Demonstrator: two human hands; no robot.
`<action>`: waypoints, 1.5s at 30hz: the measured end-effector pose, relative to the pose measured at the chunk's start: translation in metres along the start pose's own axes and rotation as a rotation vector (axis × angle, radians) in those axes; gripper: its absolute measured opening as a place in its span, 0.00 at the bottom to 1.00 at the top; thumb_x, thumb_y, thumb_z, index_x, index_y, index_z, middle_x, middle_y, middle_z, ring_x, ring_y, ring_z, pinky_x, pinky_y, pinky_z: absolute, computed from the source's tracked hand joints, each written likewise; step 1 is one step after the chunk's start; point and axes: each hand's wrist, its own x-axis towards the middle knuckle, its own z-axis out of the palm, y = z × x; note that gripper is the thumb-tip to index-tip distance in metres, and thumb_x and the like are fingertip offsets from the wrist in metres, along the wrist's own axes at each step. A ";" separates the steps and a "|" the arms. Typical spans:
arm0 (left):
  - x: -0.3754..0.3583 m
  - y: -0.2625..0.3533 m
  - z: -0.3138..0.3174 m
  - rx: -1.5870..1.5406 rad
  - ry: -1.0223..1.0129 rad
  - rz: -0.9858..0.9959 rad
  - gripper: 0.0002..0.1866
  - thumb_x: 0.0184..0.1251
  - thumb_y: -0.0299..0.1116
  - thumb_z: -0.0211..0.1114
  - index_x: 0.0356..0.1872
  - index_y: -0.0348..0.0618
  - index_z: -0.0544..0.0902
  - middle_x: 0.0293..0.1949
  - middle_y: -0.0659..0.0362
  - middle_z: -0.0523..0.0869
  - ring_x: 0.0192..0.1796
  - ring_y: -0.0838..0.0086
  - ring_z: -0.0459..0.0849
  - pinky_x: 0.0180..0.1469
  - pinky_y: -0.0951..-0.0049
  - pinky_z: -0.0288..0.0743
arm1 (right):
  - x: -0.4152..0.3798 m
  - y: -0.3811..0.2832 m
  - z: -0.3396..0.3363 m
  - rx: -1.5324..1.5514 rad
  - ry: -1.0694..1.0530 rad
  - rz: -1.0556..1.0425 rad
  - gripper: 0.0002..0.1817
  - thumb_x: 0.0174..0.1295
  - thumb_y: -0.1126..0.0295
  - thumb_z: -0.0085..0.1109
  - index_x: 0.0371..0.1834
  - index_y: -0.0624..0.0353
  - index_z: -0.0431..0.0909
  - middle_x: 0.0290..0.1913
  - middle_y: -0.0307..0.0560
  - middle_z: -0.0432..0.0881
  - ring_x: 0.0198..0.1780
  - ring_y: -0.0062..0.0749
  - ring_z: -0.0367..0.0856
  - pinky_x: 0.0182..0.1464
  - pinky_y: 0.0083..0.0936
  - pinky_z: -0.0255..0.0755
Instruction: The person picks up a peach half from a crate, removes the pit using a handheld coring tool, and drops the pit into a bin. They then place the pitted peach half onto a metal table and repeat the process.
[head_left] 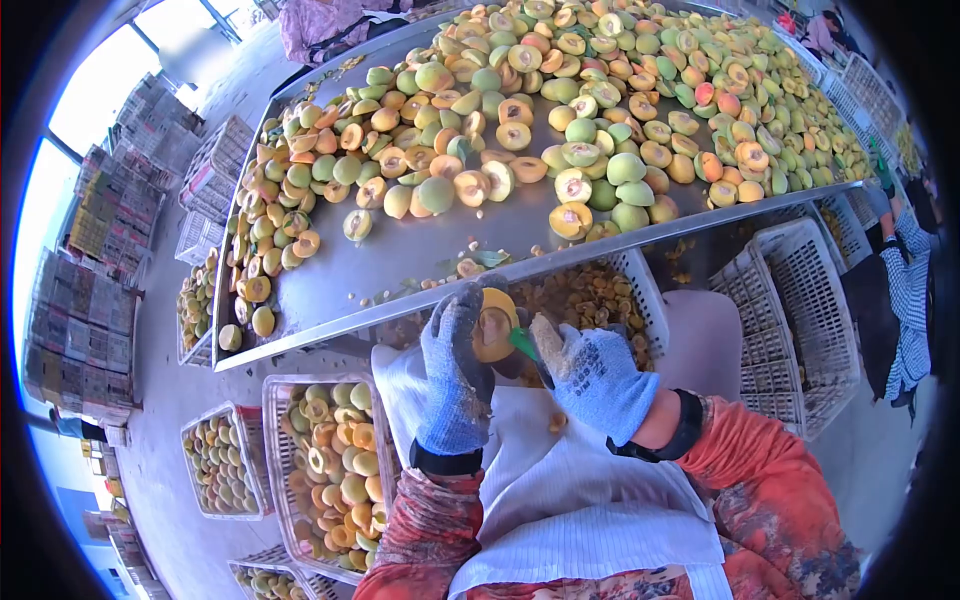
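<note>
My left hand (457, 368), in a blue knit glove with a dark palm, is closed around a halved peach (493, 325). The cut orange face of the peach is turned toward my right hand. My right hand (598, 372), in a similar glove with a wet, stained thumb and finger, is closed on a small green-handled tool (523, 343). The tool's end is at the edge of the peach half; its working tip is hidden. Both hands are over my lap, just below the front rim of a metal table (400, 307). Under them is a crate of brown scraps or pits (590, 296).
Many green and orange peach halves (640, 90) are heaped on the table. Crates of peach halves (340, 470) stand on the floor at left, with stacked crates (85, 290) beyond. Empty white crates (790, 320) stand at right. Another person's checked sleeve (908, 310) shows at far right.
</note>
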 end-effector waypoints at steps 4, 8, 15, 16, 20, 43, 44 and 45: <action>-0.023 0.027 0.001 0.374 0.107 0.456 0.14 0.65 0.26 0.56 0.50 0.35 0.75 0.44 0.52 0.82 0.40 0.69 0.82 0.32 0.71 0.80 | -0.009 -0.028 -0.014 0.432 -0.120 0.157 0.23 0.52 0.65 0.59 0.49 0.64 0.67 0.31 0.58 0.76 0.32 0.47 0.80 0.30 0.38 0.72; -0.027 0.035 0.005 -0.118 0.221 0.287 0.11 0.61 0.21 0.54 0.45 0.36 0.75 0.47 0.48 0.80 0.42 0.60 0.83 0.46 0.67 0.77 | -0.004 -0.032 -0.011 0.882 -0.071 0.145 0.23 0.51 0.64 0.62 0.47 0.64 0.67 0.32 0.59 0.76 0.34 0.54 0.79 0.33 0.40 0.71; -0.004 0.010 0.012 -0.608 0.167 0.076 0.15 0.65 0.28 0.54 0.50 0.34 0.76 0.43 0.58 0.81 0.47 0.71 0.80 0.45 0.72 0.78 | 0.011 -0.005 0.002 0.255 -0.111 0.154 0.27 0.52 0.57 0.61 0.50 0.65 0.69 0.33 0.57 0.79 0.32 0.49 0.81 0.32 0.38 0.74; -0.001 0.006 0.014 -0.610 0.167 0.076 0.15 0.65 0.28 0.54 0.50 0.34 0.76 0.43 0.58 0.81 0.47 0.71 0.80 0.45 0.72 0.78 | 0.008 -0.010 0.010 0.097 -0.064 0.158 0.29 0.52 0.57 0.62 0.51 0.67 0.68 0.31 0.58 0.79 0.31 0.48 0.81 0.32 0.38 0.74; 0.003 0.001 0.025 -0.267 0.363 0.267 0.12 0.64 0.30 0.58 0.43 0.33 0.81 0.37 0.59 0.83 0.43 0.76 0.79 0.47 0.79 0.71 | 0.006 -0.018 -0.001 0.699 -0.206 0.276 0.32 0.49 0.60 0.65 0.51 0.71 0.67 0.37 0.61 0.79 0.37 0.53 0.80 0.39 0.36 0.73; 0.018 -0.005 0.035 -0.048 0.018 0.242 0.11 0.62 0.26 0.61 0.43 0.32 0.81 0.38 0.56 0.85 0.37 0.77 0.81 0.39 0.80 0.74 | 0.001 0.025 -0.011 1.516 -0.635 0.502 0.17 0.50 0.68 0.64 0.41 0.62 0.71 0.28 0.45 0.76 0.23 0.25 0.76 0.21 0.22 0.69; 0.019 -0.006 0.037 -0.019 -0.002 0.264 0.11 0.62 0.27 0.61 0.43 0.32 0.81 0.38 0.56 0.85 0.38 0.77 0.81 0.40 0.80 0.74 | -0.001 0.026 -0.003 1.525 -0.629 0.509 0.17 0.50 0.68 0.64 0.41 0.62 0.71 0.28 0.45 0.76 0.23 0.25 0.76 0.21 0.22 0.69; 0.023 -0.001 0.039 -0.147 0.007 -0.063 0.11 0.62 0.28 0.61 0.42 0.31 0.81 0.37 0.56 0.84 0.36 0.75 0.82 0.38 0.78 0.76 | -0.003 0.026 0.013 1.282 -0.420 0.378 0.19 0.48 0.68 0.64 0.42 0.64 0.70 0.27 0.49 0.77 0.23 0.30 0.77 0.25 0.27 0.72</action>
